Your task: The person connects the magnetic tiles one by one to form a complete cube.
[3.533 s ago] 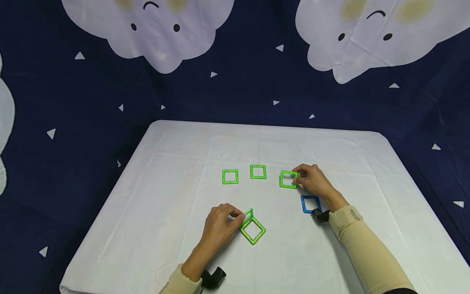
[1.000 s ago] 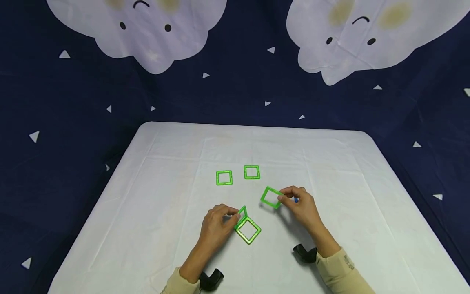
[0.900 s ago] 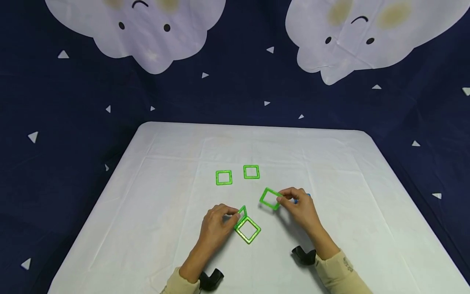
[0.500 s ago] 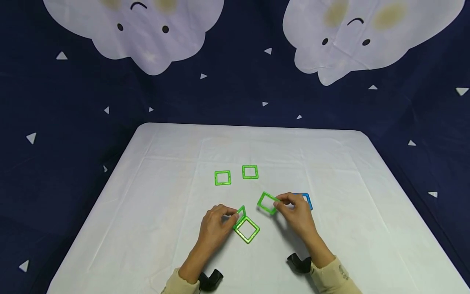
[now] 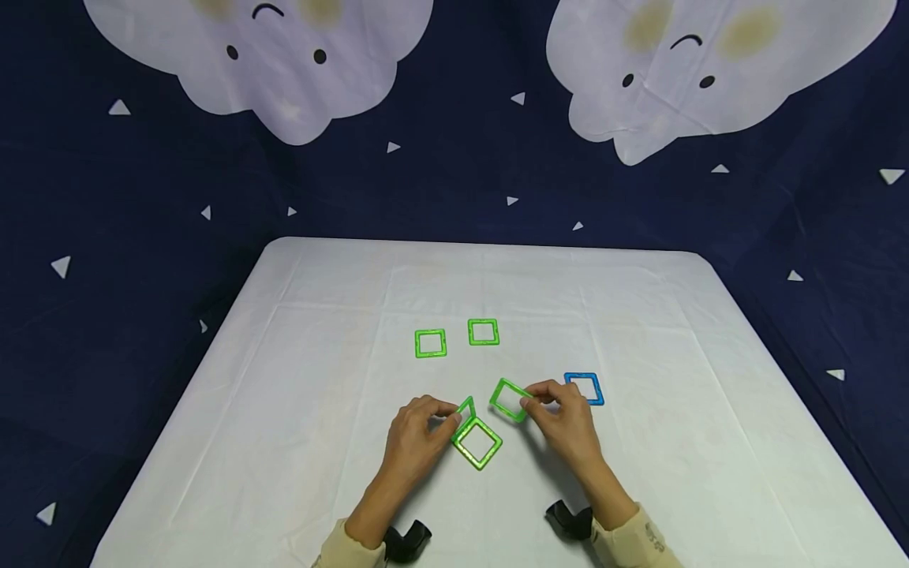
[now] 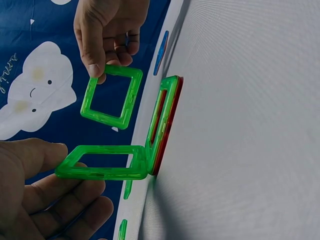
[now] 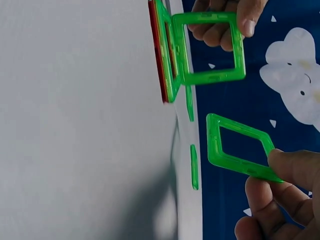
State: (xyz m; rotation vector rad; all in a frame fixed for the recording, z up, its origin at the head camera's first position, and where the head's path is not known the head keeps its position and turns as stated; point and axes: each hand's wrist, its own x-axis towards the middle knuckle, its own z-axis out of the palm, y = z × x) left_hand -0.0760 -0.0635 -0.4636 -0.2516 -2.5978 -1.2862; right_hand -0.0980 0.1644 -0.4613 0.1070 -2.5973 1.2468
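- A loose green square (image 5: 508, 399) is pinched by the right hand (image 5: 561, 418), raised off the worktop (image 5: 639, 331).
- An upright square (image 5: 465, 412), joined to a flat square (image 5: 477, 444), is pinched by the left hand (image 5: 415, 438).

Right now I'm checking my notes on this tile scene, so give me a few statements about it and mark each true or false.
1. The right hand pinches a green square tile clear of the table. True.
2. The left hand holds a blue tile. False: it holds an upright green tile joined to a flat green tile.
3. The blue tile lies flat beside the right hand. True.
4. The carried tile already touches the upright one. False: a gap shows between them.
5. Four loose green tiles lie at the far side. False: two.
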